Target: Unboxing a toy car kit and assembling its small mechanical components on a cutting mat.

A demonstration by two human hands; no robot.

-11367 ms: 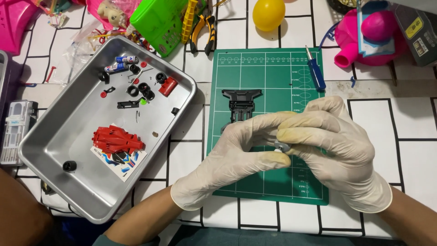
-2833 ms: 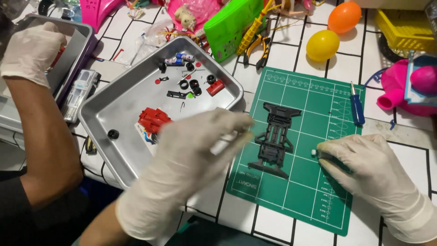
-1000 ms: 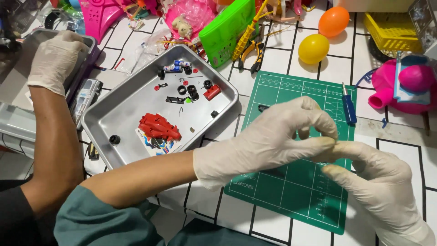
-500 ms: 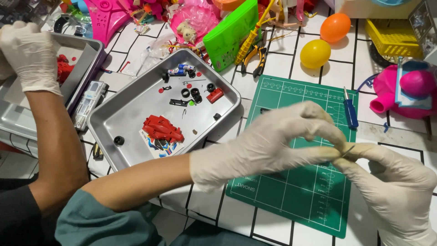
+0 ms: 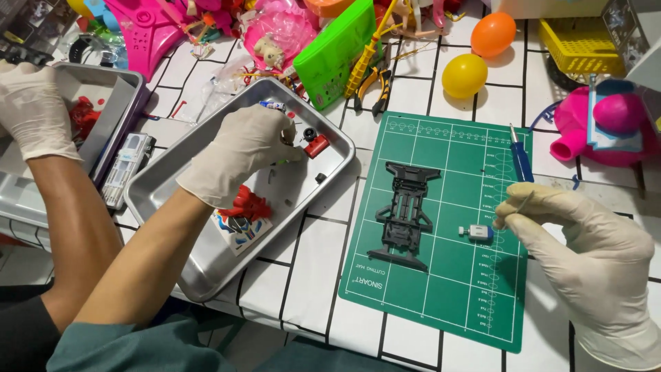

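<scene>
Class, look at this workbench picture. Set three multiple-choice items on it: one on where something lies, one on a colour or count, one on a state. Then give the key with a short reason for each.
1. Where does the black chassis frame lie?
A. in the metal tray
B. on the green cutting mat
C. in the yellow basket

2. How many egg-shaped toys lie beyond the mat?
A. two, one orange and one yellow
B. three, all yellow
C. one, pink

3. What is the left hand doing?
A. resting flat on the mat
B. reaching into the metal tray among small parts
C. gripping the blue screwdriver

Key:
1 B: the frame sits on the green cutting mat, beside a small motor.
2 A: an orange egg and a yellow egg show.
3 B: its fingers are down inside the metal tray; the blue screwdriver lies untouched, the right hand pinching a thin part.
</scene>
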